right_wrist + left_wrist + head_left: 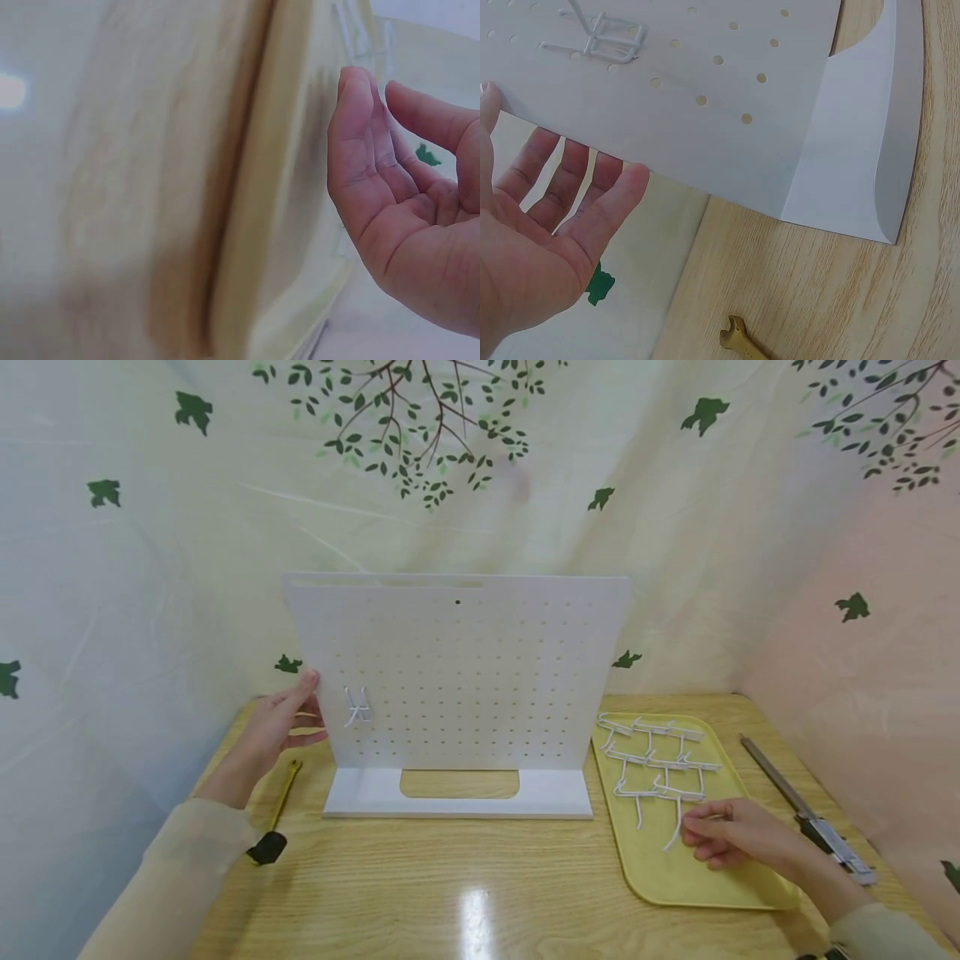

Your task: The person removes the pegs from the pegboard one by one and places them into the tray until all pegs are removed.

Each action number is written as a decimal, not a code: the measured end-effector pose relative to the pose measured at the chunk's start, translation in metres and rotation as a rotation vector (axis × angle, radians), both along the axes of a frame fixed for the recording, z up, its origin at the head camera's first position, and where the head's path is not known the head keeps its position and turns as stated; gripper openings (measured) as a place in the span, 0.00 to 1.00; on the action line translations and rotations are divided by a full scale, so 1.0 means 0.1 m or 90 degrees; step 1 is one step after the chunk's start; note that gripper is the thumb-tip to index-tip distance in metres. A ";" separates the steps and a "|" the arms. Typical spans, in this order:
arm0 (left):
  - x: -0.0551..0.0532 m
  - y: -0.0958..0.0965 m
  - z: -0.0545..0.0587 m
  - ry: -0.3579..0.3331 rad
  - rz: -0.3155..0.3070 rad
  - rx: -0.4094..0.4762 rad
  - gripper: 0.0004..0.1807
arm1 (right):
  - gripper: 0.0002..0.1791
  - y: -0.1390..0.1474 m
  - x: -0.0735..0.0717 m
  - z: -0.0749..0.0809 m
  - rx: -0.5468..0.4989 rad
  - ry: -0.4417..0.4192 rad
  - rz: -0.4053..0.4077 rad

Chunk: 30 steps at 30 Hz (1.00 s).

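A white pegboard (457, 677) stands upright on its white base (457, 808). My left hand (281, 718) grips the board's left edge, thumb at the front and most fingertips hidden behind it. One white wire hook (358, 706) hangs on the board's lower left, also seen as a hook (604, 37) in the left wrist view. Over the yellow tray (675, 885), my right hand (738, 835) is beside the prong of the nearest hook (678, 814). In the right wrist view, a gap shows between the thumb and fingers of this right hand (405, 195), with nothing held there.
Several more white hooks (663, 760) lie in rows on the tray. A yellow wrench with a black end (281, 802) lies left of the board. Right of the tray rests a long metal caliper-like tool (806, 814). A printed curtain (450, 535) hangs behind the wooden table (397, 877).
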<state>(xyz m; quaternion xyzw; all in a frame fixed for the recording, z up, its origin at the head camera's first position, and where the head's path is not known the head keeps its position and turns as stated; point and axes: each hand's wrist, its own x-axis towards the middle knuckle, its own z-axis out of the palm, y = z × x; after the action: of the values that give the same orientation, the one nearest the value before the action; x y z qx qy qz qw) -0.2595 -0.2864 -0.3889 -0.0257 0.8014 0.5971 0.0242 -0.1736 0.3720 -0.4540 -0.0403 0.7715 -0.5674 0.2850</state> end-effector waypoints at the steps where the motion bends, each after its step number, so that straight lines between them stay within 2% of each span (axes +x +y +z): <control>1: 0.00 0.00 0.00 -0.001 0.001 0.001 0.45 | 0.20 -0.01 0.00 0.01 0.005 0.000 0.000; 8: -0.01 0.00 0.00 -0.005 0.002 0.000 0.46 | 0.26 -0.24 -0.02 0.22 0.051 0.027 0.023; 20: -0.01 0.00 -0.01 -0.004 -0.008 -0.009 0.46 | 0.22 -0.98 0.01 0.52 0.005 0.092 0.092; 30: -0.01 -0.01 -0.03 -0.006 -0.008 -0.007 0.46 | 0.16 -1.68 -0.07 0.62 -0.037 0.128 0.116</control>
<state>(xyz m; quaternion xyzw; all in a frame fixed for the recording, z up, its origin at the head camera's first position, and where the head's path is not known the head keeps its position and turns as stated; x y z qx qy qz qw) -0.2606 -0.2878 -0.3920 -0.0238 0.8048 0.5922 0.0320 -0.1805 0.2044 -0.3920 -0.1751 0.7727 -0.5541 0.2554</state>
